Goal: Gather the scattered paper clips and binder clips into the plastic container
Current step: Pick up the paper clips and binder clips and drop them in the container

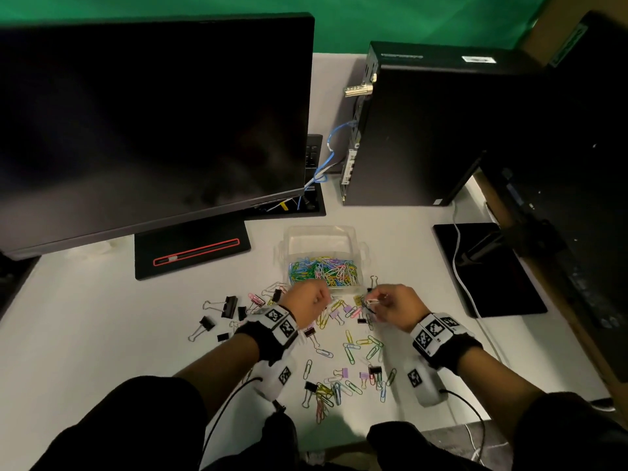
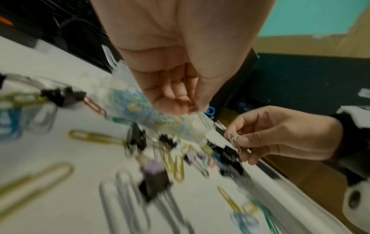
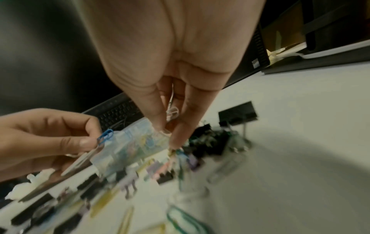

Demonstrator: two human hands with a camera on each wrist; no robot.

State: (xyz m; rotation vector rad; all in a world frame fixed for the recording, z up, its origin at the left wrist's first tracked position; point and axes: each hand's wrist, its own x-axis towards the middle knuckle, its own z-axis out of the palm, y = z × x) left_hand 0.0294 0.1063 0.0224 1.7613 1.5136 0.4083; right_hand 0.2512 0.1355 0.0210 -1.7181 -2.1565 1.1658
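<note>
The left hand [image 1: 307, 300] pinches a blue paper clip [image 3: 105, 136] and a white paper clip [image 3: 79, 161] between thumb and curled fingers [image 3: 88, 141], just at the near edge of the clear plastic container [image 1: 321, 237]. The right hand [image 1: 396, 305] pinches white paper clips [image 2: 234, 140] in its fingertips beside that container's lower right corner. The container sits at frame centre on the white desk [image 1: 102, 321], holding a heap of coloured paper clips [image 1: 324, 271]. Scattered paper clips [image 1: 353, 350] and black binder clips [image 1: 229, 305] lie below and left of both hands. A dark monitor [image 1: 153, 120] fills the upper left, a computer tower [image 1: 428, 124] the upper right.
</note>
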